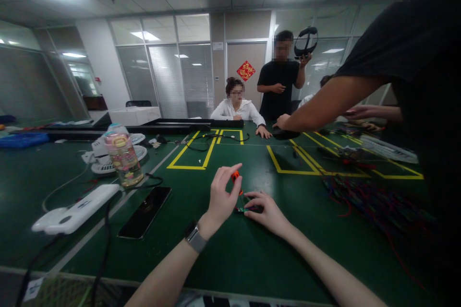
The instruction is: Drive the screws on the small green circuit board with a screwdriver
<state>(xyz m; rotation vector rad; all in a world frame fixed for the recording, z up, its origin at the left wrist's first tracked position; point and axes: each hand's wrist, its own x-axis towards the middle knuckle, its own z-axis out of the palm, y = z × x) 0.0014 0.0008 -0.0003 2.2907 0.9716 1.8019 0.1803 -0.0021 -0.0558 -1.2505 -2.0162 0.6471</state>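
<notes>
Two orange bits (235,175) show, one at the left grip (222,191) and one just below it; one small green board (240,210) sits by the right grip (268,210). Left of both on the worktop (252,259): one phone (145,212), one bottle (124,159), one white box (135,115). Beyond them: one headset (306,51), one red diamond sign (246,71).

phone (145,212) lying flat | clear bottle (125,160) standing | red diamond sign (246,71) | yellow tape (186,168)

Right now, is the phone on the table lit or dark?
Dark, so the screen looks off: the phone lies flat with its glass side up, black apart from faint reflections, no icons or glow visible.
</notes>
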